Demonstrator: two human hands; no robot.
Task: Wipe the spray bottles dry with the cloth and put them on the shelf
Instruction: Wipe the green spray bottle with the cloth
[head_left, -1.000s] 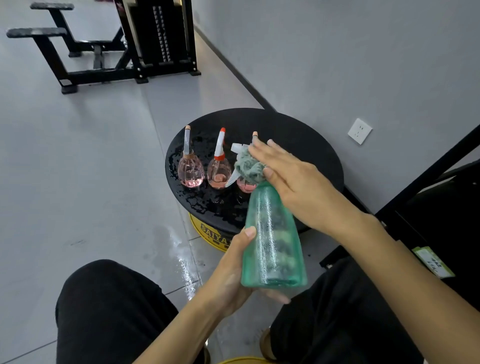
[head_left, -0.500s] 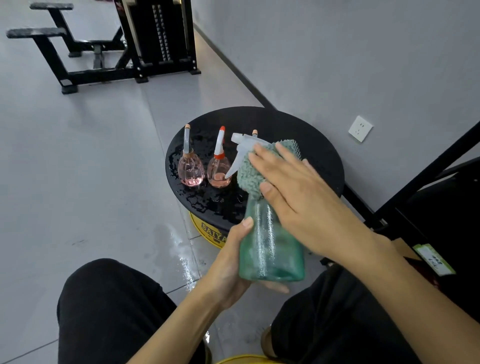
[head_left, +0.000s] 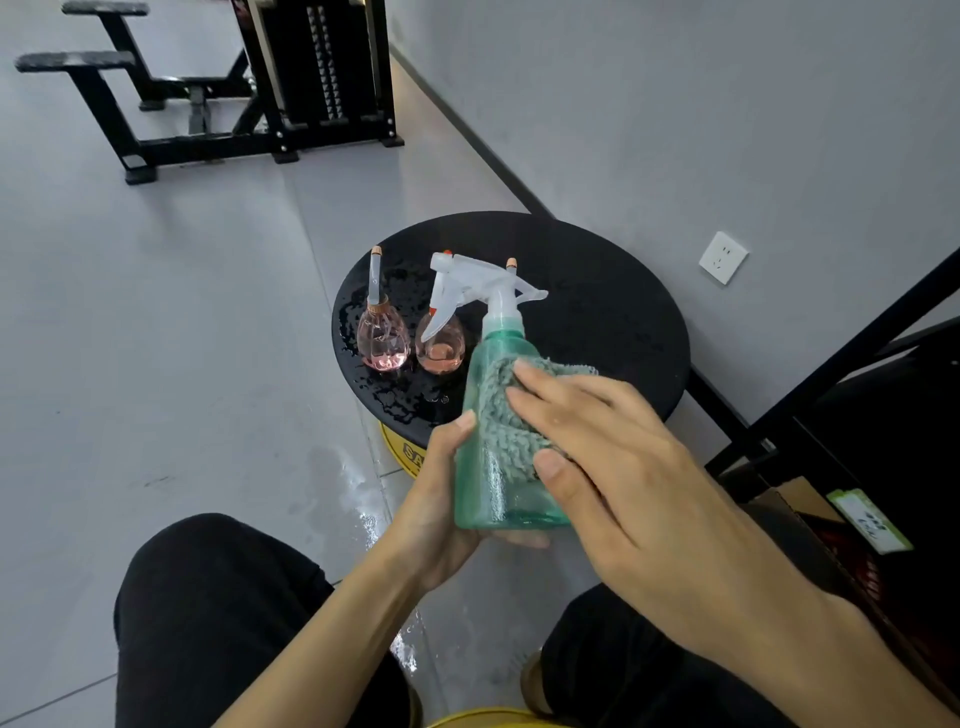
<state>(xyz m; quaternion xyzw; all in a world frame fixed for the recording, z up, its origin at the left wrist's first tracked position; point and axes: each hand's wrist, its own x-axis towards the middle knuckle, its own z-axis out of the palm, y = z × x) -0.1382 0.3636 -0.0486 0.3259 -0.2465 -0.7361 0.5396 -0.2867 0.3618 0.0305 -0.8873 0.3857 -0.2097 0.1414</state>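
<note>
Just in front of the wet round black table (head_left: 597, 291), a translucent green plastic spray bottle (head_left: 493, 499) stands upright, its base clasped by the left hand (head_left: 441, 499). The right hand (head_left: 613, 452), fingers straight, presses a grey-green knitted cloth (head_left: 504, 415) against its side.

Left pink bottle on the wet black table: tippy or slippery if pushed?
Probably tippy: the left pink bottle has a rounded teardrop body under a tall thin neck. Likely slides easily, since the black table around it is beaded with water.
</note>
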